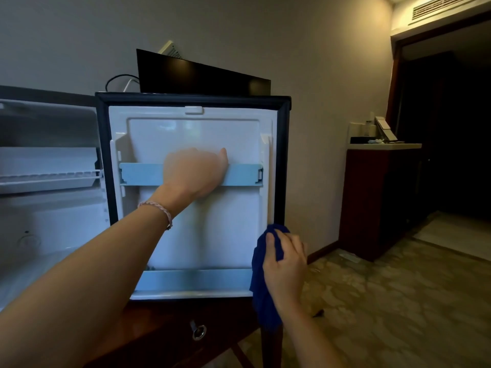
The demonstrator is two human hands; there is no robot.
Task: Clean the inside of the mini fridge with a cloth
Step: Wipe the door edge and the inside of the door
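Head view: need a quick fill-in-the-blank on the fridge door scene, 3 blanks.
1. The right hand grips a dark ____ cloth.
2. The left hand rests on the ____ door rail, the higher of two.
3. The mini fridge door stands ____.

Missing words: blue; upper; open

Just one view here, a wide-angle head cam looking forward and a bit down, close up on the open fridge door [194, 197], which fills the middle. Fridge interior [50, 181] sits at 9 o'clock, a wooden cabinet [377, 203] at 3 o'clock, both forearms come in from 6 to 7 o'clock. Edges bend from the lens.
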